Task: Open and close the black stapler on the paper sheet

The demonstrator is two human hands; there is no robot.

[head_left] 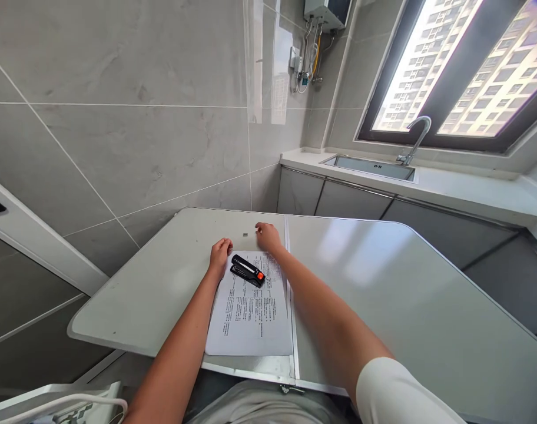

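A printed sheet of paper point(251, 312) lies on the grey folding table point(383, 282). On the sheet's far end rests a black stapler point(248, 270) with an orange tip. My left hand point(219, 251) rests on the paper's far left corner, just left of the stapler, fingers curled down. My right hand point(268, 237) presses the far right corner, fingers bent onto the table. Neither hand grips the stapler. A small dark item point(245, 235), possibly staples, sits on the table between my hands.
A tiled wall point(118, 118) stands behind the table. At the back right runs a counter with a sink point(368, 166) and tap point(416, 138) under a window. A seam point(289, 282) runs down the table's middle. A white object point(56, 403) sits at the lower left.
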